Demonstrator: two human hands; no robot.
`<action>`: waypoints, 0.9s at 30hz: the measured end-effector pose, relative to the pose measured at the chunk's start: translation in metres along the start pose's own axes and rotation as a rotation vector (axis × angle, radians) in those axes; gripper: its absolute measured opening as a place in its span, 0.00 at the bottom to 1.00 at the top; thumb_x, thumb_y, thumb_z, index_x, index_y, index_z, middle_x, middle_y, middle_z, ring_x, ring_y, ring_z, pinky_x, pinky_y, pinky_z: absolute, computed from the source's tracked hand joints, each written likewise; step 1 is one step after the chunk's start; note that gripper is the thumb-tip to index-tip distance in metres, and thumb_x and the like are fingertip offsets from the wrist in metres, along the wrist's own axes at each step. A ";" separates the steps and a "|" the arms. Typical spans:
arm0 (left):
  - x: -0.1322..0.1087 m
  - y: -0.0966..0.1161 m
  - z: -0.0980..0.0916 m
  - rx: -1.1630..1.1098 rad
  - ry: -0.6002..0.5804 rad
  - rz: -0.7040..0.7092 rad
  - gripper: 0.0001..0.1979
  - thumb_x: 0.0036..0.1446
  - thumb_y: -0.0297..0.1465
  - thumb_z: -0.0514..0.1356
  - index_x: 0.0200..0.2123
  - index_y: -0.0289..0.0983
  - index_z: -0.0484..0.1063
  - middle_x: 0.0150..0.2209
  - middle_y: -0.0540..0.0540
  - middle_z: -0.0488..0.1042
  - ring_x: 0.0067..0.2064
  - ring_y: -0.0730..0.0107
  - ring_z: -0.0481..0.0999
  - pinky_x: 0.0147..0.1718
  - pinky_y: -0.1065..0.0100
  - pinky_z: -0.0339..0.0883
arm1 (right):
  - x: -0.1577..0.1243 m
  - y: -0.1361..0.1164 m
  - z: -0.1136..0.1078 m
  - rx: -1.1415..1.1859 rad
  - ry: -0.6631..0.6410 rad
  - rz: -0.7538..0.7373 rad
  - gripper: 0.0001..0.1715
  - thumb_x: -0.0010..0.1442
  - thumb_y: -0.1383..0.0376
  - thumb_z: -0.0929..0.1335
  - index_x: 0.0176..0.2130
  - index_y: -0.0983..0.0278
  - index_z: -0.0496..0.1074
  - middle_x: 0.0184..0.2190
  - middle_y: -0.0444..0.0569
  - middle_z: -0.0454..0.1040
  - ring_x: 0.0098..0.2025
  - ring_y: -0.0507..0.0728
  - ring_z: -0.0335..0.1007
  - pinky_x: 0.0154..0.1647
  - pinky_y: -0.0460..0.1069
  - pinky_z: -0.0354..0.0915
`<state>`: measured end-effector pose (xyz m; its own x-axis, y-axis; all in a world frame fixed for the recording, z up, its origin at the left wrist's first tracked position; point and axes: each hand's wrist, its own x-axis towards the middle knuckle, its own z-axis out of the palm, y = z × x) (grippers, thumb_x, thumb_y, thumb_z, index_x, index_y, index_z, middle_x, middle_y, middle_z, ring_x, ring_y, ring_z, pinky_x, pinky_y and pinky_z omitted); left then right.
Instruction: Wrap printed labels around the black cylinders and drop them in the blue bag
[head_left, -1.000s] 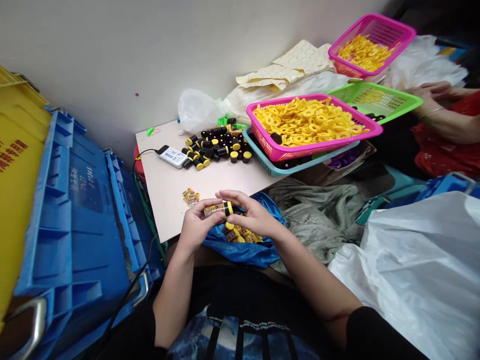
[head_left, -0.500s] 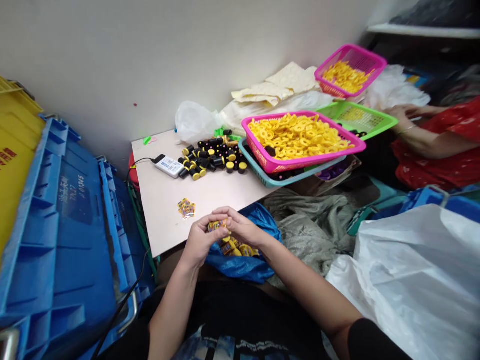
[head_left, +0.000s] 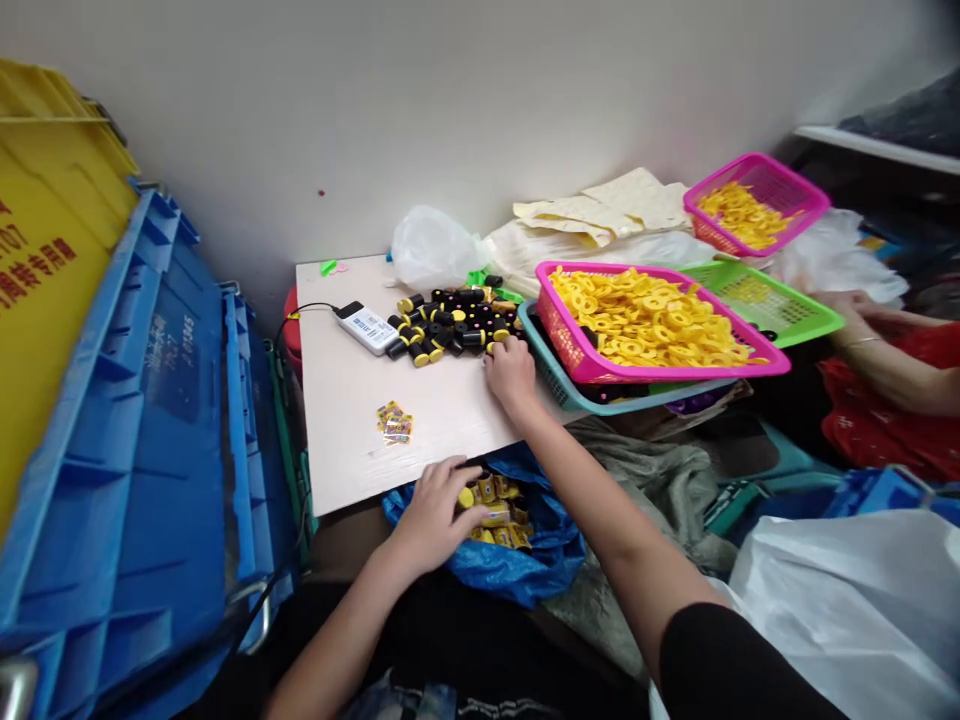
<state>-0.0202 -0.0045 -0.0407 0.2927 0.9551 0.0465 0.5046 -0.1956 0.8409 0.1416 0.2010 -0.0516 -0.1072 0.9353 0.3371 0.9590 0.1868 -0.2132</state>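
Observation:
My left hand (head_left: 439, 508) rests at the edge of a blue bag (head_left: 487, 560) in my lap, fingers curled over the labelled yellow-capped tubes (head_left: 495, 505) inside it. My right hand (head_left: 510, 370) reaches across the pale board (head_left: 360, 430) and touches the near edge of a pile of black tubes with yellow caps (head_left: 450, 325); its fingers are bent over a tube, and whether they grip one is hidden. A few small yellow stickers (head_left: 395, 422) lie loose on the board.
A pink basket of yellow rings (head_left: 645, 320) sits on a teal basket right of the pile. A white charger with a cable (head_left: 365, 327) lies on the board. Blue and yellow crates (head_left: 150, 400) stand left. Another person's arm (head_left: 885, 360) works at the right, by a green basket (head_left: 772, 305).
My hands held one labelled tube together over the bag. Now they are apart: the left has dropped to the bag, the right has reached forward to the black tube pile.

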 end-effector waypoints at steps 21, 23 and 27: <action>0.033 -0.058 -0.066 0.246 0.582 -0.494 0.14 0.56 0.40 0.56 0.32 0.38 0.78 0.30 0.44 0.78 0.35 0.61 0.76 0.34 0.66 0.63 | -0.092 -0.010 -0.016 1.022 0.053 0.362 0.22 0.49 0.63 0.64 0.45 0.65 0.66 0.42 0.52 0.69 0.42 0.58 0.65 0.45 0.52 0.62; 0.032 -0.059 -0.068 0.303 0.615 -0.456 0.13 0.55 0.37 0.57 0.33 0.37 0.79 0.34 0.42 0.78 0.40 0.59 0.75 0.39 0.65 0.64 | -0.102 -0.011 -0.017 1.170 -0.009 0.444 0.23 0.48 0.63 0.62 0.45 0.64 0.65 0.38 0.48 0.68 0.39 0.55 0.65 0.42 0.50 0.62; 0.029 -0.051 -0.067 0.104 0.778 -0.461 0.25 0.49 0.34 0.62 0.52 0.34 0.72 0.31 0.46 0.76 0.34 0.65 0.74 0.38 0.66 0.66 | -0.114 -0.020 -0.027 1.371 -0.167 0.511 0.19 0.49 0.61 0.62 0.41 0.63 0.68 0.29 0.42 0.65 0.29 0.52 0.61 0.32 0.47 0.60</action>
<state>-0.0918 0.0483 -0.0465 -0.5678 0.8170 0.1003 0.5179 0.2600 0.8150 0.1420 0.0827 -0.0614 0.0393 0.9911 -0.1273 -0.0811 -0.1239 -0.9890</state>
